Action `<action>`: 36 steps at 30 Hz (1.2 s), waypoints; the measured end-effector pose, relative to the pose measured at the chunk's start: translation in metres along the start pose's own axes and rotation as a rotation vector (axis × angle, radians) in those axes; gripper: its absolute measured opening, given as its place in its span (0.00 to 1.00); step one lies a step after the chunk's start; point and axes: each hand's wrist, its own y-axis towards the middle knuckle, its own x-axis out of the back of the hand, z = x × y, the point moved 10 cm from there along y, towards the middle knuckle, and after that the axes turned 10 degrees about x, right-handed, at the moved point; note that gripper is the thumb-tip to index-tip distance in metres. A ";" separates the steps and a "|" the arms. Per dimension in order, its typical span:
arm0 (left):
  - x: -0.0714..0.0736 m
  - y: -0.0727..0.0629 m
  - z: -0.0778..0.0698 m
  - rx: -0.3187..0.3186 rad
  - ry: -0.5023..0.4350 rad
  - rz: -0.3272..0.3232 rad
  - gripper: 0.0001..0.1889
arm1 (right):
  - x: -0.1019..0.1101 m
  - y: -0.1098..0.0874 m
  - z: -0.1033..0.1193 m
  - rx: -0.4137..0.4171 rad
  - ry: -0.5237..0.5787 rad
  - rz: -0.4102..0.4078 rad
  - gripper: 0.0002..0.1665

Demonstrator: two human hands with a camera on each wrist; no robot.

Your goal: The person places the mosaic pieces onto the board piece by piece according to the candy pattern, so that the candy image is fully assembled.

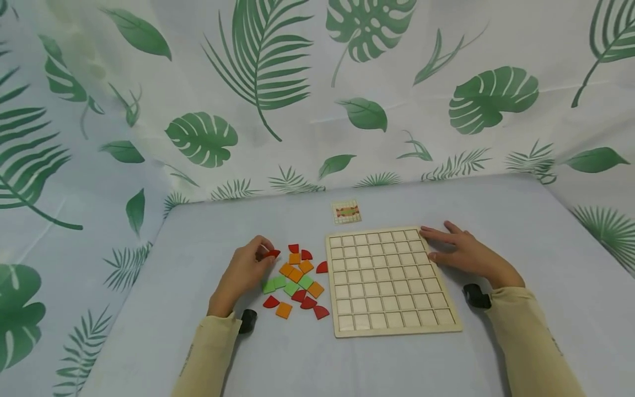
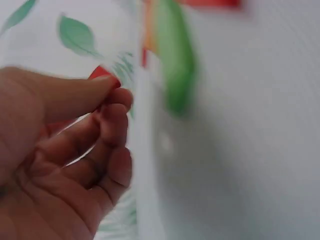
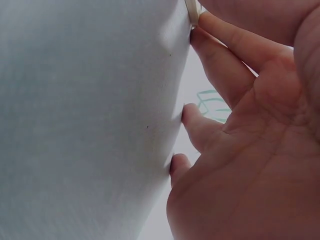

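Note:
My left hand (image 1: 247, 271) pinches a red quarter-circle tile (image 1: 272, 253) between thumb and fingertips, at the upper left of the loose tiles. Up close in the left wrist view, part of this red tile (image 2: 104, 73) shows above the thumb tip. A wooden grid board (image 1: 392, 284) with bare squares lies to the right of the tiles. At the board's upper right edge, my right hand (image 1: 468, 255) rests with its fingers extended and fingertips touching the rim. The right wrist view catches only a sliver of the board's edge (image 3: 194, 11) by the fingertips.
Between the left hand and the board lie several orange square tiles (image 1: 284, 310), green square tiles (image 1: 291, 288) and red quarter-circle tiles (image 1: 321, 312). A small pattern card (image 1: 346, 212) sits behind the board. Leaf-printed cloth (image 1: 297, 154) rises at the table's back.

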 end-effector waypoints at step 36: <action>-0.158 0.015 -0.151 0.153 -0.833 0.314 0.08 | -0.003 0.000 -0.010 -0.094 0.016 0.018 0.44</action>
